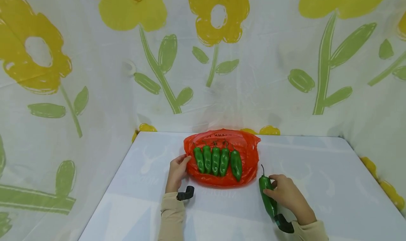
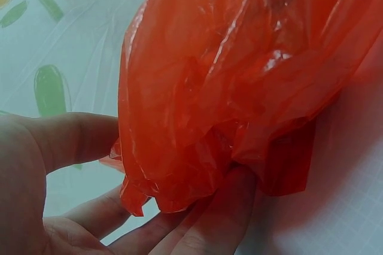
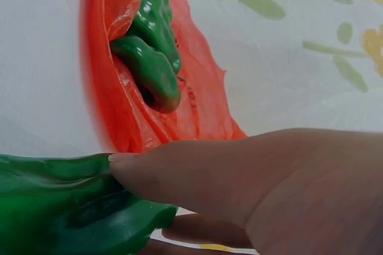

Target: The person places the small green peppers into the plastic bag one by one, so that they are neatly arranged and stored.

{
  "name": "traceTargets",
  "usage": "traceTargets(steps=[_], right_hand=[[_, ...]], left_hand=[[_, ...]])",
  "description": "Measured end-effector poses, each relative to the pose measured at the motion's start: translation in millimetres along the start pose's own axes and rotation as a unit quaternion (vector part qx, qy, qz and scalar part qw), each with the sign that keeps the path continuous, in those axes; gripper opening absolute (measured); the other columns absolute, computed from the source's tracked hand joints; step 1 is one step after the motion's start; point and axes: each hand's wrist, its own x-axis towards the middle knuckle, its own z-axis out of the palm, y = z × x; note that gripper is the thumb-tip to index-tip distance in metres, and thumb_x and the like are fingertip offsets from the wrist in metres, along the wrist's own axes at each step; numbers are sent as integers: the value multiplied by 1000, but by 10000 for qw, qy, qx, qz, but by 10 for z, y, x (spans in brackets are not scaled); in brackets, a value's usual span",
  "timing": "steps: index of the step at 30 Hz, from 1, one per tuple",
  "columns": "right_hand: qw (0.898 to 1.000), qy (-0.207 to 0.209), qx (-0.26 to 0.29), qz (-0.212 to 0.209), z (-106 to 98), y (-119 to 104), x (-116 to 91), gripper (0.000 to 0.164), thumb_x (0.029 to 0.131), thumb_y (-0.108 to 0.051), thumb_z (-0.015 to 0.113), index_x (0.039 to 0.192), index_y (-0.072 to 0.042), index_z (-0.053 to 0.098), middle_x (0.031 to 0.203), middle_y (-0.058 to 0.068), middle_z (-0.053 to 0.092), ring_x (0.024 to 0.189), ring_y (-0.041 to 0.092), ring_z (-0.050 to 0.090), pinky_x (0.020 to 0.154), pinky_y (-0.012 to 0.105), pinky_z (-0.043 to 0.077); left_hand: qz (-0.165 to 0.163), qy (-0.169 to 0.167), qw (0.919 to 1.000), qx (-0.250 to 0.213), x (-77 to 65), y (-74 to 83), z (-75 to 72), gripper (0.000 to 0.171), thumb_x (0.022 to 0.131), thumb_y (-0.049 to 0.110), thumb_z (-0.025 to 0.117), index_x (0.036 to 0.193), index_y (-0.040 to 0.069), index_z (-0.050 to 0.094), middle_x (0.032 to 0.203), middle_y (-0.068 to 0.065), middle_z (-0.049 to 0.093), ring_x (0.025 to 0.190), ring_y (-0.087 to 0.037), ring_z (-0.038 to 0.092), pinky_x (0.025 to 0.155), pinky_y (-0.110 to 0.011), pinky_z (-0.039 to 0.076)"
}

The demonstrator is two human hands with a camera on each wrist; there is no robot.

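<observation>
Several green peppers [image 1: 215, 161] lie side by side on a red plastic bag [image 1: 249, 167] in the middle of the table. At the bag's left edge, my left hand [image 1: 177, 171] pinches the plastic between thumb and fingers; the left wrist view shows the crumpled bag [image 2: 179, 105] between them. My right hand [image 1: 285, 191] grips another green pepper [image 1: 265, 195] to the right of the bag, its stem pointing away from me. In the right wrist view the thumb presses on the held pepper [image 3: 54, 207], while peppers [image 3: 146, 75] on the bag show beyond it.
The white table [image 1: 136, 184] bears faint printed patterns. A pale curtain [image 1: 260, 75] with yellow flowers and green leaves hangs behind and along both sides. A black wrist device [image 1: 185, 193] is worn on the left wrist, and another [image 1: 283, 223] on the right.
</observation>
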Motion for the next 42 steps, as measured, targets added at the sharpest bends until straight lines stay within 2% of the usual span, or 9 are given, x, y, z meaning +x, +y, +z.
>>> traceTargets(steps=[9,17,25,30,36,42], right_hand=[[9998,86,190,-24,-32,1,-7,67,89,-21,79,138,15,52,110,24,74,88,22,71,72,41,64],[9989,228,416,-34,-42,-10,-32,61,90,-20,78,134,15,55,112,26,73,87,23,73,69,40,65],[9974,407,544,-236,-62,-4,-41,60,91,-22,77,135,13,57,115,28,73,96,32,75,70,40,65],[9957,574,623,-378,-62,-17,-56,59,92,-23,77,136,11,58,119,30,72,98,35,75,70,40,65],[9942,740,606,-487,-49,-43,-61,59,93,-25,76,138,10,57,121,28,71,96,32,75,71,39,65],[9918,892,724,-552,-39,-45,-66,58,94,-25,76,137,9,58,125,27,69,90,23,74,65,32,62]], left_hand=[[-36,-11,10000,-1,-11,10,7,52,103,35,60,144,3,59,143,-20,61,111,-25,63,85,-29,59],[-47,27,10000,41,-21,-11,7,52,103,35,60,143,2,59,142,-21,61,109,-24,62,83,-29,59],[-104,30,9999,46,-15,-7,16,54,103,37,60,145,3,58,144,-21,60,113,-26,62,93,-36,60],[-77,38,10000,22,0,-4,10,54,103,37,61,144,4,58,143,-20,61,111,-24,62,88,-32,60],[-22,30,10000,0,-6,-11,8,53,103,36,60,144,3,59,142,-21,61,112,-24,63,87,-31,60],[-13,28,10000,-17,-5,-17,15,52,103,35,60,143,3,59,141,-20,62,109,-22,63,82,-27,59]])
